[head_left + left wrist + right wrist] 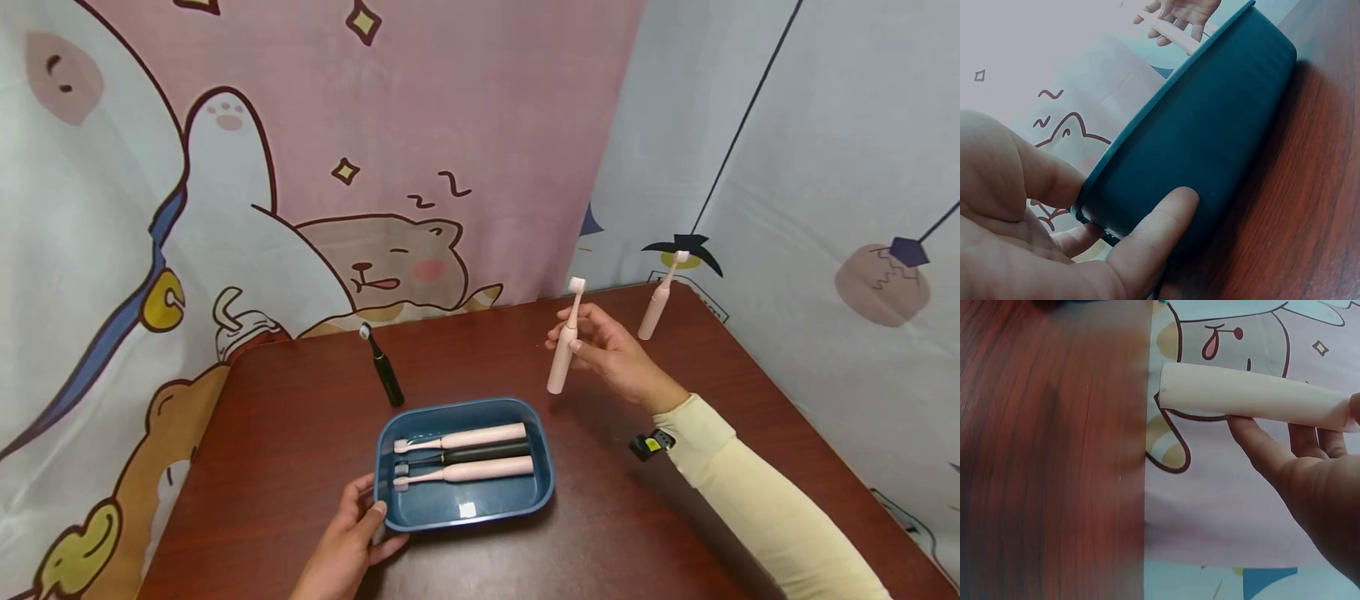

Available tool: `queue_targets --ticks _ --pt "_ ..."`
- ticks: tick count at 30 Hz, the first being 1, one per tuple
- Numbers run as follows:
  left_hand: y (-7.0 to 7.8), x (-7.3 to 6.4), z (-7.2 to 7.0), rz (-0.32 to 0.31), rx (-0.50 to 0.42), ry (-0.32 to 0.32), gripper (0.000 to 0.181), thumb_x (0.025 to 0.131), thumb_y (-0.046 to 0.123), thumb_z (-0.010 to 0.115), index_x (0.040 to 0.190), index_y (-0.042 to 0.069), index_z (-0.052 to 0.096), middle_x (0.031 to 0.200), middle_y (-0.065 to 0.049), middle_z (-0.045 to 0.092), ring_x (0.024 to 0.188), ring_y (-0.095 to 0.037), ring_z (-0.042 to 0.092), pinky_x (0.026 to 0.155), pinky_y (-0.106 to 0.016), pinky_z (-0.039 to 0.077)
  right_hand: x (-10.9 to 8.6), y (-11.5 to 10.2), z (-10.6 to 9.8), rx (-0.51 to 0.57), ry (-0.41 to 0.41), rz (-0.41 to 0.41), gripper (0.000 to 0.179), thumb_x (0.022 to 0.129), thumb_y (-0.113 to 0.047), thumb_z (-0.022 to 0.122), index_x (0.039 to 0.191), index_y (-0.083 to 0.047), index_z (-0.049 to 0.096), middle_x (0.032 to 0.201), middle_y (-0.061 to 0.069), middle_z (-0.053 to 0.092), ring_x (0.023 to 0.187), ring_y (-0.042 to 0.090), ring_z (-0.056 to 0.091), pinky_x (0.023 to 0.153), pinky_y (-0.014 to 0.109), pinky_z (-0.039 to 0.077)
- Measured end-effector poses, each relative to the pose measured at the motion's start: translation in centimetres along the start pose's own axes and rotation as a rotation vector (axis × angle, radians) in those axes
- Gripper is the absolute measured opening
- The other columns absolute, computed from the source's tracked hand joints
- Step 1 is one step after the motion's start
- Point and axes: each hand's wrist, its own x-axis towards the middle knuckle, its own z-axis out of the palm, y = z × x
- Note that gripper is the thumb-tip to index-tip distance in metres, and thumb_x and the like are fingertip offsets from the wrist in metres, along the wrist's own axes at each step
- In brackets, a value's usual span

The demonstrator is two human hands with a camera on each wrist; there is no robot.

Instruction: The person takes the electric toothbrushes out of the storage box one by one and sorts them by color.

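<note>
My right hand (621, 358) pinches a pale pink electric toothbrush (562, 360) by its handle, tilted nearly upright above the table, brush head up. In the right wrist view the plain handle (1222, 394) lies across thumb and fingers. My left hand (347, 537) grips the near-left corner of a blue plastic tray (459, 521). In the left wrist view its fingers press on the tray's outer wall (1204, 125) and rim. Inside the tray a pink toothbrush (487, 436), a black toothbrush (483, 453) and another pink toothbrush (487, 470) lie side by side, heads to the left.
A black electric toothbrush (387, 377) stands on the table left of the tray, behind it. Another pink toothbrush (655, 312) stands at the far right corner. The reddish-brown wooden table (285, 433) meets a printed cartoon curtain (510, 150) at the back.
</note>
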Motion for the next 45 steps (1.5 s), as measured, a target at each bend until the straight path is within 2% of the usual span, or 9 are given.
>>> queue_targets --ticks 3,9,15,23,32,45 --pt "-0.1 0.0 0.0 -0.006 -0.003 0.002 0.049 0.109 0.015 0.032 0.150 0.007 0.007 0.150 -0.030 0.017 0.124 -0.036 0.052 0.089 -0.055 0.055 -0.2 -0.1 -0.5 -0.017 0.027 -0.007 0.039 0.101 -0.008 0.053 0.139 -0.008 0.041 0.132 0.033 0.049 0.126 0.036 0.057 0.094 0.045 0.056" --pt "-0.1 -0.1 0.0 -0.006 -0.011 -0.004 0.048 0.109 0.015 0.031 0.150 0.007 0.008 0.151 -0.030 0.016 0.126 -0.038 0.050 0.090 -0.056 0.054 -0.6 0.2 -1.7 -0.071 0.087 -0.005 0.039 0.101 -0.008 0.054 0.138 -0.010 0.043 0.130 0.018 0.057 0.124 0.031 0.059 0.093 0.042 0.056" --pt "0.1 -0.2 0.0 -0.006 -0.012 -0.012 0.047 0.109 0.014 0.031 0.150 0.007 0.007 0.151 -0.030 0.015 0.126 -0.038 0.050 0.090 -0.056 0.054 -1.2 0.8 -3.0 -0.050 0.124 -0.022 0.040 0.100 -0.005 0.054 0.139 -0.007 0.043 0.130 0.018 0.057 0.125 0.032 0.057 0.094 0.039 0.056" --pt "0.2 -0.2 0.0 -0.006 -0.008 0.001 0.047 0.109 0.014 0.031 0.150 0.007 0.008 0.150 -0.030 0.017 0.125 -0.038 0.051 0.089 -0.056 0.054 -1.9 1.4 -4.6 -0.040 0.168 -0.032 0.041 0.100 -0.002 0.052 0.139 -0.006 0.042 0.131 0.027 0.053 0.124 0.028 0.059 0.092 0.038 0.057" --pt "0.1 -0.2 0.0 0.003 -0.015 -0.001 0.047 0.109 0.013 0.031 0.150 0.006 0.008 0.151 -0.030 0.017 0.126 -0.038 0.051 0.089 -0.057 0.054 -2.3 1.5 -6.0 -0.049 0.205 -0.030 0.040 0.100 -0.002 0.053 0.138 -0.004 0.043 0.125 0.012 0.061 0.121 0.026 0.060 0.089 0.038 0.058" --pt "0.0 -0.1 -0.1 -0.005 -0.035 -0.024 0.049 0.109 0.014 0.031 0.150 0.007 0.006 0.151 -0.029 0.014 0.125 -0.036 0.051 0.090 -0.057 0.054 -2.8 1.6 -8.2 -0.148 0.278 -0.015 0.043 0.100 -0.005 0.054 0.142 -0.008 0.043 0.126 0.011 0.060 0.121 0.028 0.059 0.086 0.037 0.059"
